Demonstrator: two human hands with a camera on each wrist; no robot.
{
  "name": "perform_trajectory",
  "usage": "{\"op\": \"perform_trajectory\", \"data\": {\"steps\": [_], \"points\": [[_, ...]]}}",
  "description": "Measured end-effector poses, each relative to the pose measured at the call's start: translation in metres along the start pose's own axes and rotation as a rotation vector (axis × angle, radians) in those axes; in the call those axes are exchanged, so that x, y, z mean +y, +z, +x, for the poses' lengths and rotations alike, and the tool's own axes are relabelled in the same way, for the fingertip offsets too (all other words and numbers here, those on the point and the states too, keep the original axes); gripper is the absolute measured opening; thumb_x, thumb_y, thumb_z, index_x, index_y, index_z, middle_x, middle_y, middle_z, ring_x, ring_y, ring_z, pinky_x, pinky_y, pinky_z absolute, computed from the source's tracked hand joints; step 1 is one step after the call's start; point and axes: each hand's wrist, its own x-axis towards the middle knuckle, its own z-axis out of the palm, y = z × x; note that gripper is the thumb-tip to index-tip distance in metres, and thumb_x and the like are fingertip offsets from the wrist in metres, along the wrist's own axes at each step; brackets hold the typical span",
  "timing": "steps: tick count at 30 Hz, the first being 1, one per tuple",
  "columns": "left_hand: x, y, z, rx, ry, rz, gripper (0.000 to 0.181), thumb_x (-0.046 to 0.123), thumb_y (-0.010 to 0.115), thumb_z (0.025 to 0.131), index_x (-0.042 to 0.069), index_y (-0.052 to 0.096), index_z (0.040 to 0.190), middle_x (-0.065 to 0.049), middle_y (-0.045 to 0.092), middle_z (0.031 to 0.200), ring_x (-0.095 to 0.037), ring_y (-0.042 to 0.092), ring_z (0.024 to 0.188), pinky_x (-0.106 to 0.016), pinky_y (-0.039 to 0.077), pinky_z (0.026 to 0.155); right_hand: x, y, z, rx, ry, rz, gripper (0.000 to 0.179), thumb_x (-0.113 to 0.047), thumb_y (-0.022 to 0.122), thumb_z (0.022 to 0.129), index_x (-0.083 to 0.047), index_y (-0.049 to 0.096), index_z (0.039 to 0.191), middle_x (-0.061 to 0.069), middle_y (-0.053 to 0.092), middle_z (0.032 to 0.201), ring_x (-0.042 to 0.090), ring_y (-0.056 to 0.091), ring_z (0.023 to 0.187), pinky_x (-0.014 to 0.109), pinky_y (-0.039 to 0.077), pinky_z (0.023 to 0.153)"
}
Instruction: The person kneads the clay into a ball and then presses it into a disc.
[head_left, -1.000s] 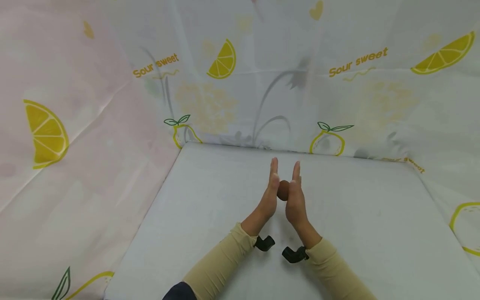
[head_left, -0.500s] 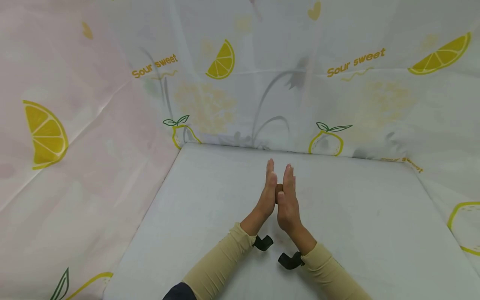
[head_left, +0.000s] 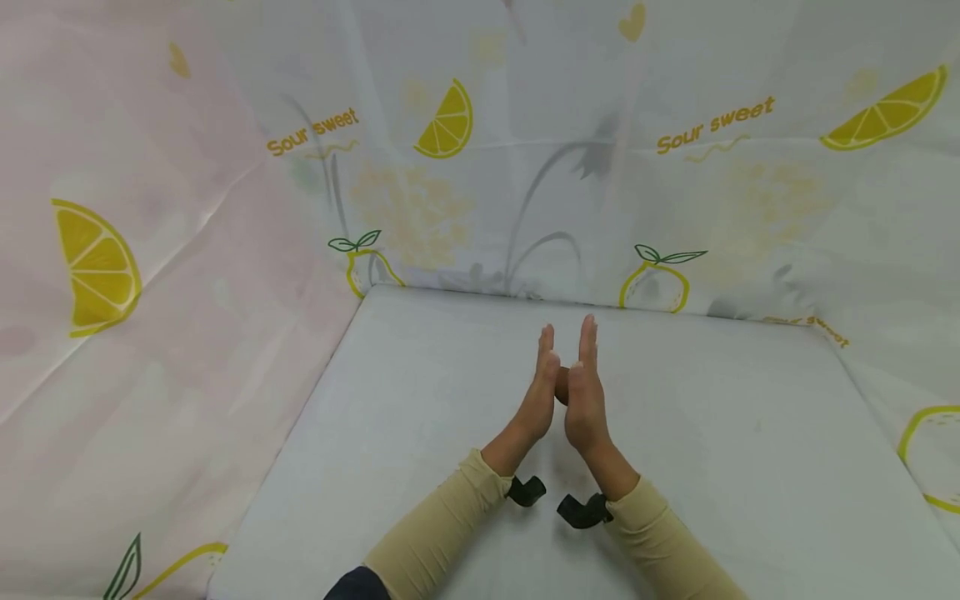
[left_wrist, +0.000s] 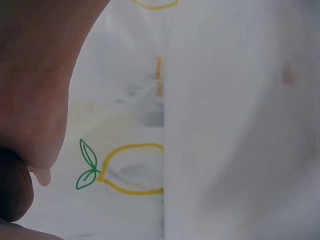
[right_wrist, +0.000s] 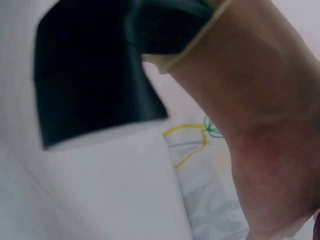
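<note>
A small brown ball (head_left: 562, 386) of smooth, dough-like look sits between my two palms above the white table; its exact material cannot be told. From the left, my left hand (head_left: 537, 403) presses against it with straight fingers pointing forward. My right hand (head_left: 587, 405) faces it from the other side, fingers also straight, and covers part of the ball. At the lower left of the left wrist view, the brown ball (left_wrist: 15, 187) shows dark beside the left hand (left_wrist: 32, 110). The right wrist view has the right hand (right_wrist: 275, 175), with the ball almost wholly out of frame.
The white tabletop (head_left: 420, 400) spreads beneath both forearms. A hanging cloth (head_left: 525, 192) printed with lemons rises at the back and sides. Black camera mounts (head_left: 583, 511) stick out at the sleeve cuffs, close to each other.
The palms rub back and forth past each other over the ball. Since half a second ago the right hand has slid forward, and the left has drawn back slightly.
</note>
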Motion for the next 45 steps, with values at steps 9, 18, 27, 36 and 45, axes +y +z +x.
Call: {"op": "perform_trajectory", "data": {"steps": [9,18,27,36,45], "points": [[0.001,0.006,-0.004,-0.056,0.037,-0.02,0.089,0.071,0.012,0.102,0.01,-0.009,0.163,-0.006,-0.012,0.17,-0.021,-0.013,0.154,-0.055,-0.001,0.122,0.01,-0.012,0.013,0.002,0.173,0.219,0.057,-0.033,0.018,0.112,-0.02,-0.001,0.164,0.004,0.006,0.169,0.003,0.056,0.116,0.029,0.015,0.121],[0.003,0.007,-0.004,-0.087,0.085,-0.024,0.096,0.078,0.012,0.098,0.011,-0.013,0.162,-0.004,-0.016,0.169,-0.02,-0.016,0.154,-0.058,-0.003,0.121,0.022,-0.016,0.017,-0.007,0.265,0.162,0.055,-0.028,0.015,0.113,-0.016,0.0,0.164,-0.002,-0.005,0.17,0.012,-0.002,0.155,0.04,0.002,0.124],[0.01,0.001,0.001,-0.039,0.124,-0.025,0.093,0.073,0.013,0.101,0.007,-0.01,0.162,-0.011,-0.013,0.17,-0.019,-0.014,0.154,-0.052,-0.004,0.122,-0.004,-0.013,0.011,-0.105,0.268,0.184,0.056,-0.016,0.013,0.11,-0.001,-0.004,0.161,0.01,-0.008,0.169,0.02,-0.005,0.155,0.047,-0.003,0.123],[0.004,0.0,0.006,0.043,0.064,-0.005,0.089,0.07,0.013,0.103,0.008,-0.004,0.163,-0.008,-0.008,0.17,-0.021,-0.01,0.155,-0.054,-0.001,0.123,-0.01,-0.004,0.002,-0.084,0.073,0.01,0.055,0.003,0.021,0.105,0.013,0.005,0.157,0.006,0.034,0.06,0.003,0.044,0.077,0.026,0.013,0.118],[-0.005,-0.004,0.015,0.096,-0.01,0.038,0.092,0.074,0.015,0.1,0.01,0.0,0.164,-0.006,-0.007,0.17,-0.021,-0.007,0.155,-0.055,0.002,0.122,-0.018,0.001,-0.006,-0.119,0.126,-0.005,0.053,0.004,0.022,0.107,0.013,0.006,0.157,0.031,0.011,0.164,0.035,0.008,0.153,0.021,0.005,0.12]]}}
